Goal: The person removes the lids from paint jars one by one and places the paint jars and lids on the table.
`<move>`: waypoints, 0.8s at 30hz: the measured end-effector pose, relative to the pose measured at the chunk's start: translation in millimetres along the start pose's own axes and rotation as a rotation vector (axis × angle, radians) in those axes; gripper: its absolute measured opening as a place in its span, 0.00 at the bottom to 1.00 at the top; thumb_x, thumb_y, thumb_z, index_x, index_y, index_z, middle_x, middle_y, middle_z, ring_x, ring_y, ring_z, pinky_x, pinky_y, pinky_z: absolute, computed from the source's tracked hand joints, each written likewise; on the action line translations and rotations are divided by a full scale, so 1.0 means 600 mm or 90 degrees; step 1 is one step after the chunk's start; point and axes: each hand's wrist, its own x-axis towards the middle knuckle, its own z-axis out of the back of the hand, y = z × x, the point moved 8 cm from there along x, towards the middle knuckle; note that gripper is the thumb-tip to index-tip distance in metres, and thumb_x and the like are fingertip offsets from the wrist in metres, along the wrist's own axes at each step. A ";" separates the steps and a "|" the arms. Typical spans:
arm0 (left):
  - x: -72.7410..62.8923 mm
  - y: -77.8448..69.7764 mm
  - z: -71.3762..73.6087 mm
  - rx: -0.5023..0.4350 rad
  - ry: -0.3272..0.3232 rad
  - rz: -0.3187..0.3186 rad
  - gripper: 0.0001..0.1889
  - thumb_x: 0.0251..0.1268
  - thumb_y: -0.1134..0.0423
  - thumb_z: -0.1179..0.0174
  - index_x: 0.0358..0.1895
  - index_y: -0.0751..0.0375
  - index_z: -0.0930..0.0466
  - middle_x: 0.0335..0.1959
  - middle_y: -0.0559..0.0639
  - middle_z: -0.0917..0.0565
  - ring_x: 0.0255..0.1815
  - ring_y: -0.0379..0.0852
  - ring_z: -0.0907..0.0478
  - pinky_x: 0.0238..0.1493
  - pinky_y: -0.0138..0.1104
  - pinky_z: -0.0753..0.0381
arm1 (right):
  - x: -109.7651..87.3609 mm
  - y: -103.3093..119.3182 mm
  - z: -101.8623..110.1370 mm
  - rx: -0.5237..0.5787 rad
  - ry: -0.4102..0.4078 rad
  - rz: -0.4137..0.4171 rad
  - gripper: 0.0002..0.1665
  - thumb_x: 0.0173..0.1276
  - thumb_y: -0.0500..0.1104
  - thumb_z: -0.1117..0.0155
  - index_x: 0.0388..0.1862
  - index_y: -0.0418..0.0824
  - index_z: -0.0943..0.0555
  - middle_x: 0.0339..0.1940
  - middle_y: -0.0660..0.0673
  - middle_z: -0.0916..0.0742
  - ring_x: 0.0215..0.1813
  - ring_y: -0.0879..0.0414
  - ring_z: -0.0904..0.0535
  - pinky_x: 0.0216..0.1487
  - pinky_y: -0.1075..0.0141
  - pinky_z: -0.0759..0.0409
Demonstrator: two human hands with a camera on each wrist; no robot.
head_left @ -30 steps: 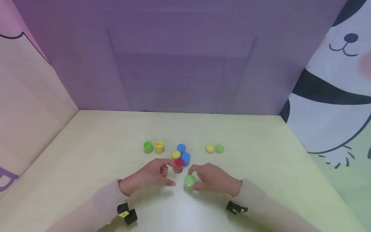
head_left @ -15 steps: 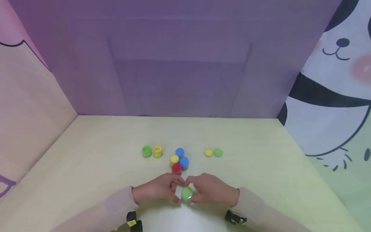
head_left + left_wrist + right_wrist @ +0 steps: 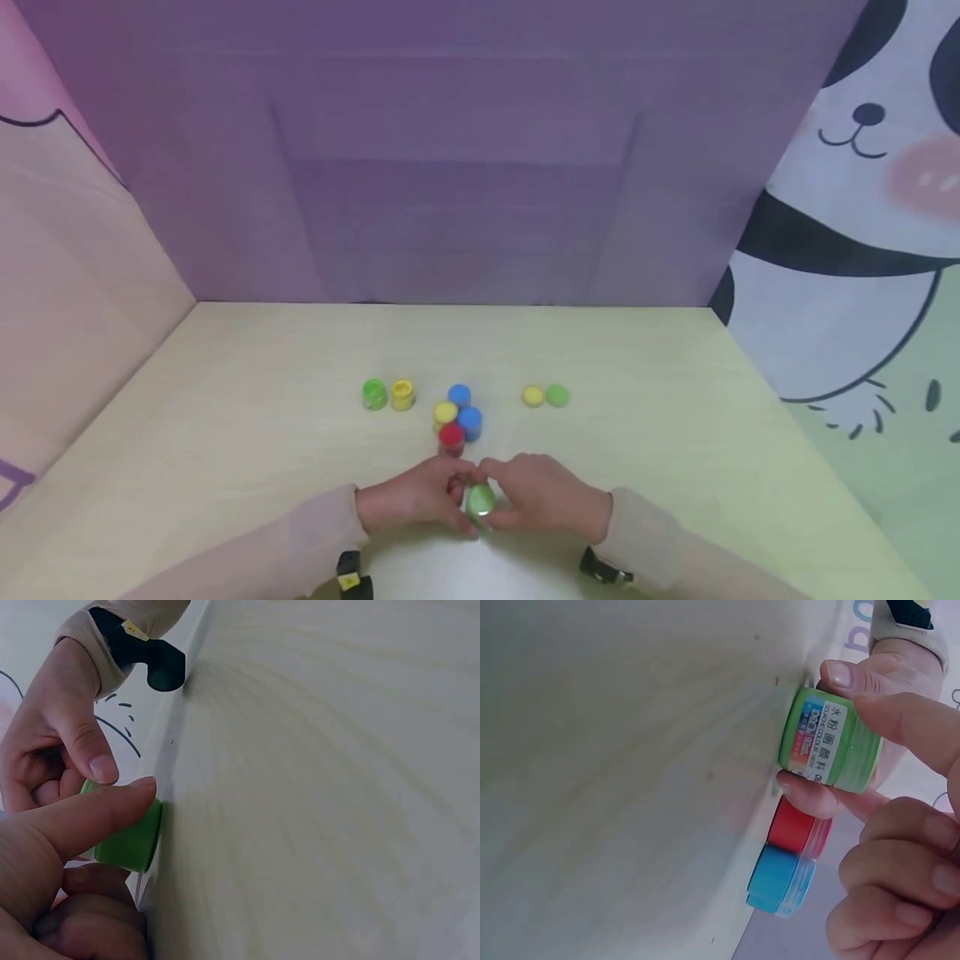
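Observation:
Both hands meet around a small green paint jar [image 3: 481,500] near the front of the table, its printed label showing in the right wrist view. My left hand [image 3: 422,497] holds it from the left between thumb and index finger. From the right, the thumb and index finger of my right hand [image 3: 551,498] grip the same jar, its other fingers curled in. Just beyond the left hand stands a red jar [image 3: 452,437], grouped with two blue jars [image 3: 470,422] and a yellow-topped jar [image 3: 445,413].
Farther back on the left stand an uncovered green jar [image 3: 374,394] and an uncovered yellow jar [image 3: 402,394]. To the right lie a yellow lid [image 3: 533,396] and a green lid [image 3: 557,395]. A purple panel [image 3: 457,225] closes off the table's [image 3: 637,358] far edge.
My left hand has come away from beside the red jar to the green jar. The right hand, holding the green jar, has come slightly nearer me. The head view has shifted a little.

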 end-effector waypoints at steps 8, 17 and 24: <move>0.004 -0.006 -0.007 0.002 -0.002 -0.023 0.19 0.42 0.70 0.27 0.41 0.52 0.18 0.18 0.45 0.31 0.21 0.40 0.37 0.22 0.27 0.40 | -0.004 0.007 0.006 -0.016 -0.018 -0.004 0.18 0.56 0.51 0.30 0.35 0.45 0.28 0.17 0.57 0.31 0.20 0.66 0.38 0.20 0.73 0.37; -0.004 -0.006 -0.007 0.024 0.008 -0.004 0.16 0.45 0.69 0.28 0.41 0.50 0.15 0.17 0.46 0.31 0.21 0.40 0.36 0.23 0.28 0.40 | -0.002 0.010 0.001 -0.015 -0.011 -0.003 0.20 0.55 0.53 0.29 0.34 0.45 0.28 0.16 0.58 0.31 0.20 0.67 0.38 0.21 0.74 0.36; -0.007 -0.006 -0.005 0.033 0.011 -0.015 0.12 0.46 0.69 0.29 0.36 0.52 0.15 0.14 0.45 0.32 0.19 0.38 0.38 0.22 0.27 0.39 | 0.002 0.015 0.003 -0.026 -0.014 0.009 0.19 0.54 0.53 0.29 0.30 0.46 0.28 0.16 0.59 0.31 0.20 0.67 0.38 0.23 0.75 0.36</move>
